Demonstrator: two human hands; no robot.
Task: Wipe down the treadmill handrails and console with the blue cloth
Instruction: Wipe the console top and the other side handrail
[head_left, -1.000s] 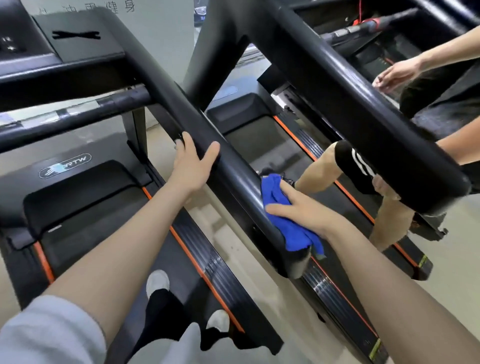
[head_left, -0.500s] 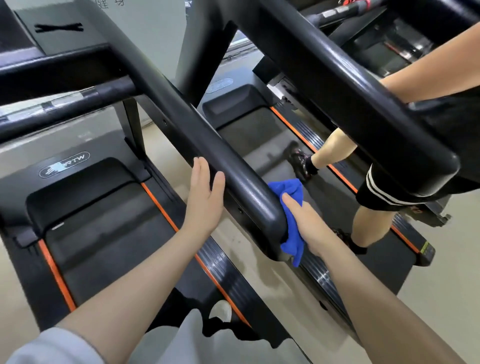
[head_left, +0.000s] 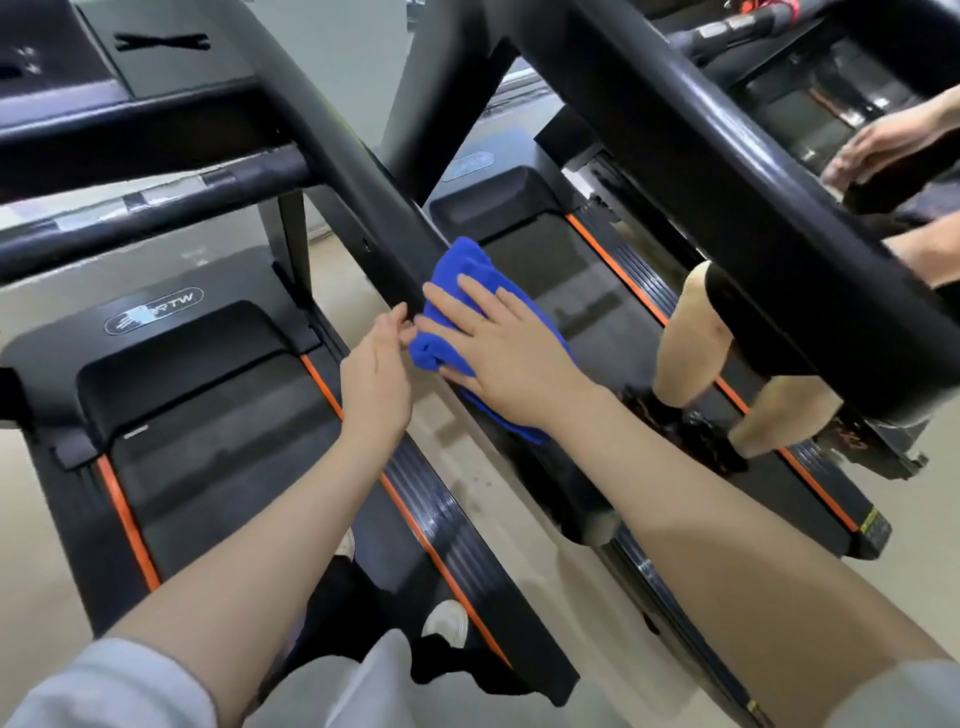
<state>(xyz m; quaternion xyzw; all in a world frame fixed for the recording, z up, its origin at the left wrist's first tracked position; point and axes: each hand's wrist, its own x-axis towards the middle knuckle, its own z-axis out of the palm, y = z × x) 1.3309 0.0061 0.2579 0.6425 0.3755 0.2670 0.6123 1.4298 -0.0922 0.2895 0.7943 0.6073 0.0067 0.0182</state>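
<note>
The blue cloth (head_left: 467, 280) is draped over the black right handrail (head_left: 358, 202) of my treadmill, about midway along the bar. My right hand (head_left: 498, 353) lies flat on the cloth and presses it onto the rail. Just left of the cloth, my left hand (head_left: 376, 374) hangs with fingers loosely apart, its fingertips beside the rail and the cloth's edge, holding nothing. The console (head_left: 104, 57) sits at the top left, only partly in view. The rail's lower end is hidden under my right forearm.
The treadmill belt (head_left: 218, 447) with orange side stripes lies below my arms. A second treadmill (head_left: 592, 291) stands to the right, with its thick handrail (head_left: 727, 171) crossing overhead. Another person's legs (head_left: 691, 343) and hand (head_left: 883, 140) are there.
My right hand slid the cloth from the rail's lower end up to the middle and now covers it from above. My left hand came off the rail and hovers beside it.
</note>
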